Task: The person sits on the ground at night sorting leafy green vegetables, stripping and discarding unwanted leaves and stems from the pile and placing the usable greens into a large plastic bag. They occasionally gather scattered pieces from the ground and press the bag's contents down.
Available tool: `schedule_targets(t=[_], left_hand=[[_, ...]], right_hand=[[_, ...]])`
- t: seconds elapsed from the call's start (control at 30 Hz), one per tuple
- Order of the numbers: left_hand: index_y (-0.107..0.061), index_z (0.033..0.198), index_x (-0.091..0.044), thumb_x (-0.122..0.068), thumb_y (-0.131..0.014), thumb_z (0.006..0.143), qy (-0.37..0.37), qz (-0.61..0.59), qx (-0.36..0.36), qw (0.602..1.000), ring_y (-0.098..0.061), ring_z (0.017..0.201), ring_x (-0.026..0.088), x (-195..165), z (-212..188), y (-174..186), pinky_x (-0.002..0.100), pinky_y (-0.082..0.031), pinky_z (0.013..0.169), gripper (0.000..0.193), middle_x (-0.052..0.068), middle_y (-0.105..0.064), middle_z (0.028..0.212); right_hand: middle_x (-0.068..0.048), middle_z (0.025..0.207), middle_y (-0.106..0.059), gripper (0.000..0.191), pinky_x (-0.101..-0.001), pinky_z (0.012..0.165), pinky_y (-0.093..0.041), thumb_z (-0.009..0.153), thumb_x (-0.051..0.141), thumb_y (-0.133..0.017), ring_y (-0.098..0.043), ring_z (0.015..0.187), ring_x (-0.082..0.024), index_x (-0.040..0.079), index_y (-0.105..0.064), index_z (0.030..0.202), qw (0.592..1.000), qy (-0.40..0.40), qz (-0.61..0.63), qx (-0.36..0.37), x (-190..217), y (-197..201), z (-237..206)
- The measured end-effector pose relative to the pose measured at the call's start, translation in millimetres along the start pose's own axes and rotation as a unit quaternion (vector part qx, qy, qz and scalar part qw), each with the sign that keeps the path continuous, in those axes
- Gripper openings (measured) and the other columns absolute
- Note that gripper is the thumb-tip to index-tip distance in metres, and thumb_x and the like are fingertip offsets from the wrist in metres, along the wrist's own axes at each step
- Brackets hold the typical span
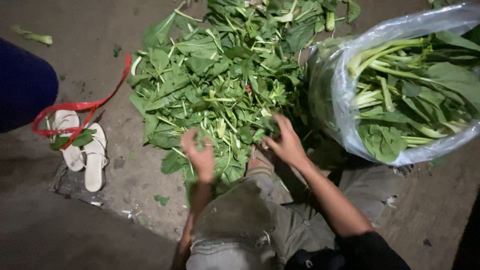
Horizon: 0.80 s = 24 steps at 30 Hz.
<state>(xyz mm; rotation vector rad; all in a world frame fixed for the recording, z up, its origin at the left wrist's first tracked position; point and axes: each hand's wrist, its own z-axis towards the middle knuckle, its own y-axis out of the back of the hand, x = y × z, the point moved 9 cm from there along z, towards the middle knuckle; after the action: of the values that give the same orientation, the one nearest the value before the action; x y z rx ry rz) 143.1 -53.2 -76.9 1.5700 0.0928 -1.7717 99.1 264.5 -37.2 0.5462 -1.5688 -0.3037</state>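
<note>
Both hands at near edge of leafy greens pile (215, 80), pile spreading ahead. Left hand (200, 156) curled around a few leaves; right hand (285, 142) half-open, fingers in the leaves, hold unclear. Right nearer the clear bag of greens (350, 145).

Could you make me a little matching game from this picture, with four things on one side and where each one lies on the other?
Things:
1. clear plastic bag
2. white sandals
3. red ribbon
4. pile of loose leaves

Places:
A. spread on the ground in front of both hands
B. at the right, full of long-stemmed greens
C. on the ground at the left, as a pair
D. trailing from the pile's left edge, over the sandals

Pairs: 1-B, 2-C, 3-D, 4-A
</note>
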Motion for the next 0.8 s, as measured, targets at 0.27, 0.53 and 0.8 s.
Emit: schedule_targets(t=[0.27, 0.53, 0.8], left_hand=[[-0.067, 0.117, -0.004, -0.005, -0.075, 0.084, -0.059, -0.019, 0.127, 0.990, -0.061, 0.124, 0.035, -55.5, -49.7, -68.6, 0.043, -0.047, 0.107, 0.034, 0.016, -0.063, 0.127], [-0.064, 0.124, -0.006, -0.015, -0.077, 0.090, 0.136, -0.072, 0.086, 0.984, -0.067, 0.103, 0.030, 18.8, -66.0, -52.7, 0.041, -0.056, 0.092, 0.037, 0.013, -0.069, 0.111], [-0.054, 0.138, 0.000, -0.001, -0.071, 0.088, 0.067, -0.274, 0.170, 0.944, -0.055, 0.124, 0.026, 37.6, -82.5, -75.5, 0.040, -0.043, 0.110, 0.054, 0.014, -0.057, 0.138]], right_hand=[[-0.028, 0.150, -0.043, 0.117, -0.0431, 0.109, -0.042, 0.071, 0.045, -0.091, -0.049, 0.137, -0.039, -0.001, -0.021, 0.153, 0.996, -0.036, -0.004, -0.076, -43.1, -46.6, 128.9], [-0.007, 0.111, -0.074, 0.046, -0.0368, 0.086, -0.054, 0.096, 0.042, -0.074, -0.067, 0.101, -0.018, 0.007, -0.067, 0.125, 0.972, 0.078, 0.208, 0.072, 12.3, -89.1, 61.5], [-0.005, 0.080, -0.062, 0.044, -0.0262, 0.032, -0.030, 0.098, 0.026, -0.070, -0.044, 0.041, -0.008, 0.015, -0.059, 0.140, 0.816, -0.173, 0.531, 0.149, -5.4, -57.7, -23.8]])
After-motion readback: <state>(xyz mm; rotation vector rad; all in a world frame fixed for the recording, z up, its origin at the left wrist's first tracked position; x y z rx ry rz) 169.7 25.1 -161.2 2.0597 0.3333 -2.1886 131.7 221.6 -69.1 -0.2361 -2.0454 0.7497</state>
